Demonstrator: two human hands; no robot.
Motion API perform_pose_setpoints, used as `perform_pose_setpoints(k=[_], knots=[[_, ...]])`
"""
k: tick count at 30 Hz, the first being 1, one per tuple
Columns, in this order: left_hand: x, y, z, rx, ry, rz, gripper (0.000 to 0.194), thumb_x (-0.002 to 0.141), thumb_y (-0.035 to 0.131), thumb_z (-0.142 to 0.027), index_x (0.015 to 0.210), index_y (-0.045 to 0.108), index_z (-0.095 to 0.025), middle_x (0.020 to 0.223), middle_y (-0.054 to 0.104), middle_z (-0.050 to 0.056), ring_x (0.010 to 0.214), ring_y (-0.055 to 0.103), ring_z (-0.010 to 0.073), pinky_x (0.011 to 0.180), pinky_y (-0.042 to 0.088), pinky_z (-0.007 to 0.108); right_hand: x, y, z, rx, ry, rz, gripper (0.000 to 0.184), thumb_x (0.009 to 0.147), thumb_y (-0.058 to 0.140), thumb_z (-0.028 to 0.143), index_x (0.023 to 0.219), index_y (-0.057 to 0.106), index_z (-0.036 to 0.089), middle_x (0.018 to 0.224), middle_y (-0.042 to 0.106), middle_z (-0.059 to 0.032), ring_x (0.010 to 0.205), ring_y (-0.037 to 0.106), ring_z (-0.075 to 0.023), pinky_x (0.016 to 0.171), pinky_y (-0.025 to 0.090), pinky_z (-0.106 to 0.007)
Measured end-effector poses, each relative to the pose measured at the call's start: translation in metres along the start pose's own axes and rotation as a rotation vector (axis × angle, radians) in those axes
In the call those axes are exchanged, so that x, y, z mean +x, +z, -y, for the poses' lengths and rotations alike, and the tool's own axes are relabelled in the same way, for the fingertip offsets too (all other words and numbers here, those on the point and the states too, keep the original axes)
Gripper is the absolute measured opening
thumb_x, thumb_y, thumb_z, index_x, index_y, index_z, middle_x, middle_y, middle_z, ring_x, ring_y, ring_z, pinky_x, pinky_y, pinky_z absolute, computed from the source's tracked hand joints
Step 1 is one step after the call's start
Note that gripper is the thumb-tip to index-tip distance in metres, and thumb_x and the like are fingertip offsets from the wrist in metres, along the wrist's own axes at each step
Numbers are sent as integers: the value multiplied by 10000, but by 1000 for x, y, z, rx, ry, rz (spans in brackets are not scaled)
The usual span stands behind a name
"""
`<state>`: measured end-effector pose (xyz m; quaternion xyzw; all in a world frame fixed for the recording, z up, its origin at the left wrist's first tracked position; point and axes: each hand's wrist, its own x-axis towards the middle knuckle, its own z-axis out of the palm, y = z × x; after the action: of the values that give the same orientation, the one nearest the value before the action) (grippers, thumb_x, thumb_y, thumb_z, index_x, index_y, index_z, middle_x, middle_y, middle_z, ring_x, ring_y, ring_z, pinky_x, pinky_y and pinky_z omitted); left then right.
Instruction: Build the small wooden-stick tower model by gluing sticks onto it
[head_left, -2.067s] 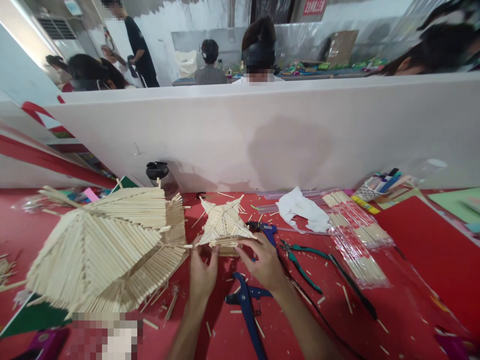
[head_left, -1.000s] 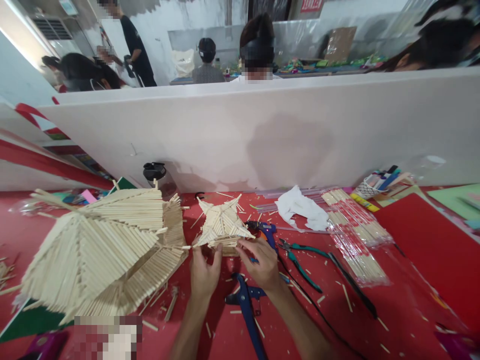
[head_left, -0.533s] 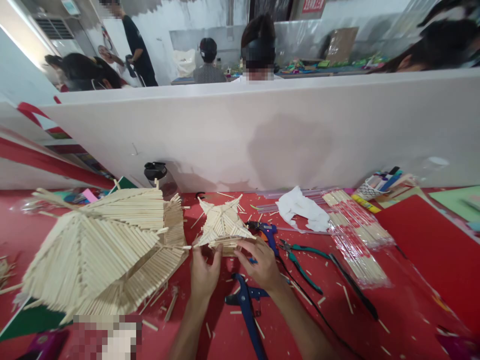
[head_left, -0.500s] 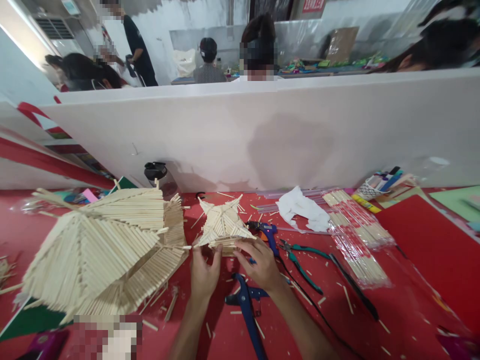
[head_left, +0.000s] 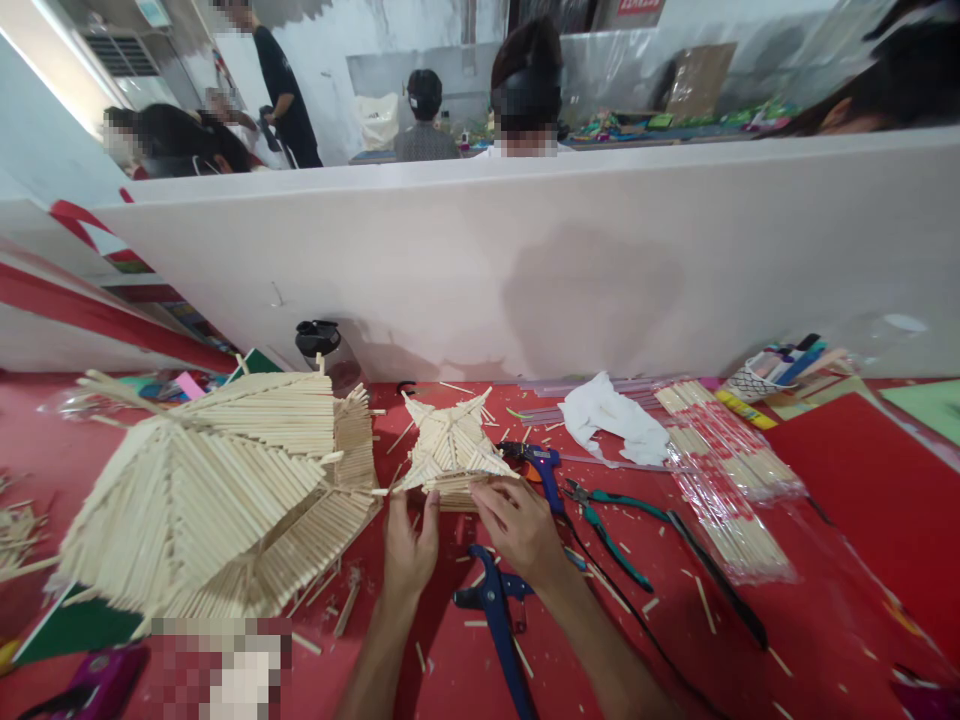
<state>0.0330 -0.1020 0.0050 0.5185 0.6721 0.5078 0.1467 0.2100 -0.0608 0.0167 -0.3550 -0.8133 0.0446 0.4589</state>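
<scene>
A small four-cornered roof model made of pale wooden sticks sits in front of me, its corners pointing up and outward. My left hand pinches its near left edge between thumb and fingers. At the near right edge, my right hand grips with its fingers bent; its fingertips partly cover the roof's rim. To the left stands a much larger stick-built roof with layered eaves. A blue glue gun lies just right of the small roof. Blue cutters rest on the table between my forearms.
Green-handled pliers, a black rod and bagged sticks lie right on the red table, among scattered stick offcuts. White tissue lies farther back. A bottle stands by the white partition; people are beyond it.
The view has shifted slightly, so most things appear a little farther right. Both hands keep nearly the same hold on the small roof.
</scene>
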Motion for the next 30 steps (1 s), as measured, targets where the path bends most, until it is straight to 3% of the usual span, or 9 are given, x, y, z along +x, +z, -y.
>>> perform_pose_setpoints(k=[9,20,27,30], knots=[[1,-1,1,4,-3,24,397,949,482,-543,999,634,-179,913,705,93,840,684,223,786,559,362,-1,-1,2,-22,-36,-4,318,943,579,76,1203,690,222,871,681,-69,827,648,-181,716,559,-280],[5,-2,-3,4,30,-3,397,914,553,-551,960,658,-172,833,695,67,746,666,201,712,557,333,-1,2,3,-12,-13,-3,344,938,557,62,1201,700,232,867,668,-63,824,644,-178,731,558,-279],[3,-4,-3,-20,-17,21,354,927,535,-507,1017,641,-182,898,700,80,807,673,211,735,555,337,7,-5,6,247,84,-55,266,953,566,114,1140,705,243,932,723,-57,892,690,-178,811,593,-309],[0,-7,1,5,12,47,326,932,531,-464,1068,628,-185,938,696,86,861,674,216,788,552,352,10,-13,4,295,169,-87,175,957,592,178,1073,713,231,909,728,-51,810,688,-172,728,593,-296]])
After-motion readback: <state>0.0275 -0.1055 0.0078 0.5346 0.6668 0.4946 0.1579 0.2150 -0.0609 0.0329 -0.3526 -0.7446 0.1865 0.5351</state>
